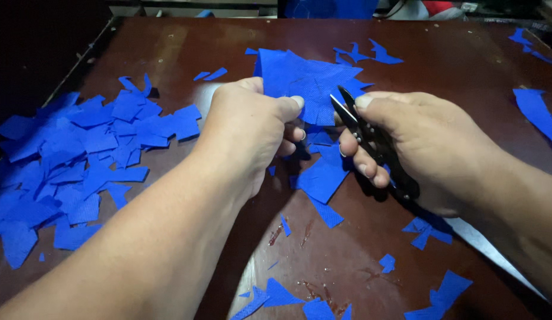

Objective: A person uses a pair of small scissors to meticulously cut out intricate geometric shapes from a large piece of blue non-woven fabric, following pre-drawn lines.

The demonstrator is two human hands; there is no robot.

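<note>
Left grip [252, 127] pinching blue fabric piece [308, 83], right grip [400, 142] closed around black snips [371, 139], blades at fabric edge

**No packaging or labels here**

Looked all over the dark wooden table [169, 53] and past its far edge. Can't spot a single package, label, sign or screen. The stuff beyond the far edge is too cut off and dim to make out as any of those.
</note>
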